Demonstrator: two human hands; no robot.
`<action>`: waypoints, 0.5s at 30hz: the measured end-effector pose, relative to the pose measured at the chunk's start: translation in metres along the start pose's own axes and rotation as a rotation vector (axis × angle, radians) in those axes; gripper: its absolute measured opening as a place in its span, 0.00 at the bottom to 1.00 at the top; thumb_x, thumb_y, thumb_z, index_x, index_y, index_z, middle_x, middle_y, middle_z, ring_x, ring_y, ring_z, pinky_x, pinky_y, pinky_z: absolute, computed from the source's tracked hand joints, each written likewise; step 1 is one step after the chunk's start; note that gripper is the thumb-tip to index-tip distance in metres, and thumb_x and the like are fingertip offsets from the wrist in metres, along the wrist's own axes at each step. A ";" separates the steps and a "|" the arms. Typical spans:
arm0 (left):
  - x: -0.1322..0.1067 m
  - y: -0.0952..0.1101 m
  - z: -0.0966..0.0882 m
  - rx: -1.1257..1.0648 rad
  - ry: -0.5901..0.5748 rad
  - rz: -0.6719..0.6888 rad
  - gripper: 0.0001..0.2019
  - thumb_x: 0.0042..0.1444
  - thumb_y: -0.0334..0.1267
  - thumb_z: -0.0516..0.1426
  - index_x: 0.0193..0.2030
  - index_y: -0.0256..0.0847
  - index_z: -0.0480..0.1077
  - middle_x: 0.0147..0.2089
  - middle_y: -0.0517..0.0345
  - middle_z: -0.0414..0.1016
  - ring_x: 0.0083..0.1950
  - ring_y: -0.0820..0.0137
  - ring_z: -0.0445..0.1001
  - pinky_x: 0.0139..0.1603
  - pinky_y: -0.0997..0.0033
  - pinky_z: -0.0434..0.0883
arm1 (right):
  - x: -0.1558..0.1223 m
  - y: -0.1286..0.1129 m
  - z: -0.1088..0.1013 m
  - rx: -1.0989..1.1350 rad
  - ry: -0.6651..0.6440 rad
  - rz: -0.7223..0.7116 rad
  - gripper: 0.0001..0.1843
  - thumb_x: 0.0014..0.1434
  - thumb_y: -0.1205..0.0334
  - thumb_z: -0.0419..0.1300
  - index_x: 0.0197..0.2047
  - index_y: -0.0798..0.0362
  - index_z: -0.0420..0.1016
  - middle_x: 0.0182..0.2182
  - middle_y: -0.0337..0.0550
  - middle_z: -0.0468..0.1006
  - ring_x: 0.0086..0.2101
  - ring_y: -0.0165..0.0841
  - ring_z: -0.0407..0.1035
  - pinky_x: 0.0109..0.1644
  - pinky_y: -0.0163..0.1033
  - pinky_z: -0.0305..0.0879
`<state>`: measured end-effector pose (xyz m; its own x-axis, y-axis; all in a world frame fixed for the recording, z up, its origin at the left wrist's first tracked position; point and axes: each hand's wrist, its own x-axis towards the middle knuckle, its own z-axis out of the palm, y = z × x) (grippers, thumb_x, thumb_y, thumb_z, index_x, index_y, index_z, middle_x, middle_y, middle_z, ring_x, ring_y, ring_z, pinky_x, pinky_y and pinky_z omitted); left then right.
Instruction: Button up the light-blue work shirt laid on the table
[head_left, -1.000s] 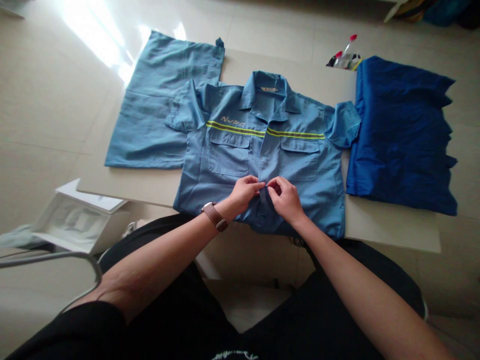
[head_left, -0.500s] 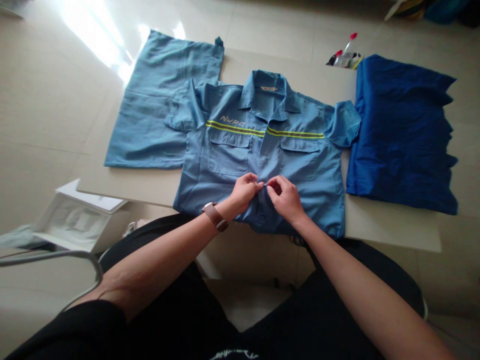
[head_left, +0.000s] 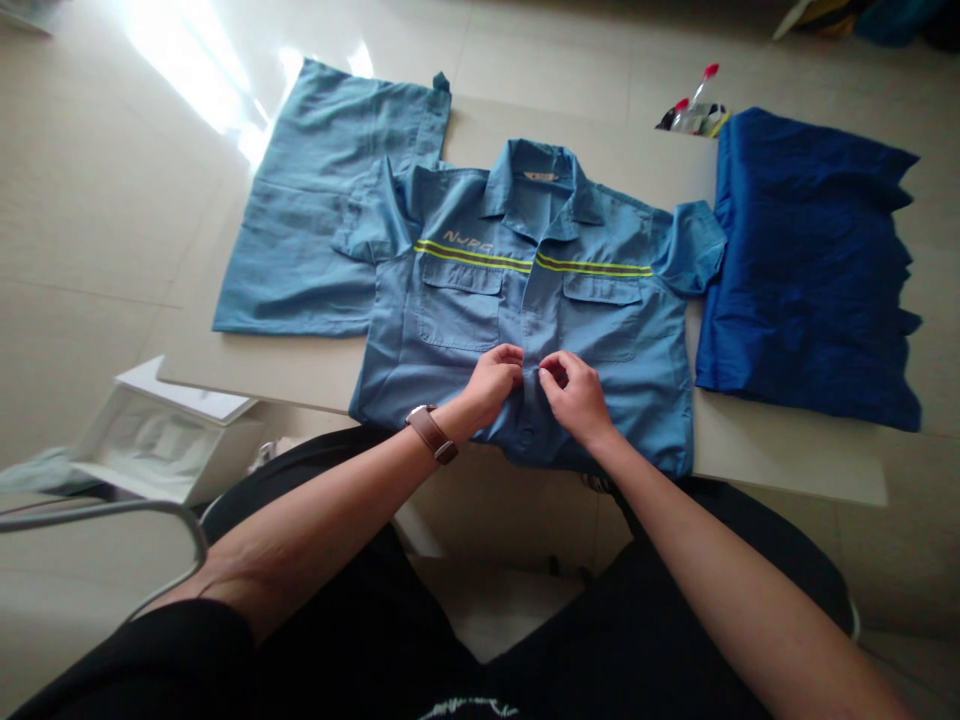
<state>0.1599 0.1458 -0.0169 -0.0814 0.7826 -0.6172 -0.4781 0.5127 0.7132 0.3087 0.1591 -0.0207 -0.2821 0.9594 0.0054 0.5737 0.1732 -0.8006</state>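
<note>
A light blue short-sleeved work shirt lies face up and buttoned low, with yellow reflective stripes across its chest and two chest pockets. My left hand pinches the shirt's front edge just below the pockets. My right hand grips the opposite edge, a little to the right, with its fingers curled inward. Between my fingers the front opening is mostly hidden, and I cannot see a button there. A lower button shows beneath my hands. A brown leather watch circles my left wrist.
A light blue garment lies partly under the shirt's left side, and a folded dark blue cloth lies at the right. Both rest on a pale board. Red-tipped items stand behind it. A white box sits on the floor at the left.
My hands have drawn closer together and slightly higher on the shirt front. The dark gap between the front edges has closed. The view has shifted slightly.
</note>
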 end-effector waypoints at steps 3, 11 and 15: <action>0.000 -0.002 0.000 0.095 -0.014 0.105 0.17 0.38 0.14 0.56 0.32 0.37 0.71 0.31 0.63 0.73 0.33 0.76 0.69 0.36 0.77 0.63 | 0.000 0.000 0.000 -0.006 0.005 -0.003 0.05 0.62 0.61 0.56 0.34 0.48 0.70 0.32 0.43 0.77 0.34 0.38 0.71 0.42 0.43 0.67; 0.002 -0.002 -0.002 0.188 -0.048 0.205 0.15 0.41 0.14 0.57 0.30 0.38 0.68 0.30 0.65 0.71 0.32 0.77 0.70 0.36 0.77 0.66 | 0.000 0.001 0.000 -0.012 0.011 -0.011 0.06 0.62 0.60 0.55 0.34 0.48 0.70 0.32 0.43 0.77 0.34 0.38 0.72 0.42 0.42 0.66; 0.006 -0.004 -0.004 0.243 -0.077 0.275 0.17 0.40 0.13 0.55 0.31 0.39 0.68 0.30 0.66 0.71 0.31 0.77 0.69 0.35 0.77 0.65 | 0.001 0.001 0.000 -0.005 0.018 -0.021 0.07 0.63 0.60 0.54 0.34 0.48 0.70 0.31 0.42 0.76 0.34 0.37 0.71 0.41 0.42 0.65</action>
<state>0.1576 0.1465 -0.0251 -0.1076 0.9224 -0.3710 -0.2255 0.3408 0.9127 0.3091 0.1599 -0.0218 -0.2807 0.9592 0.0331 0.5716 0.1947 -0.7971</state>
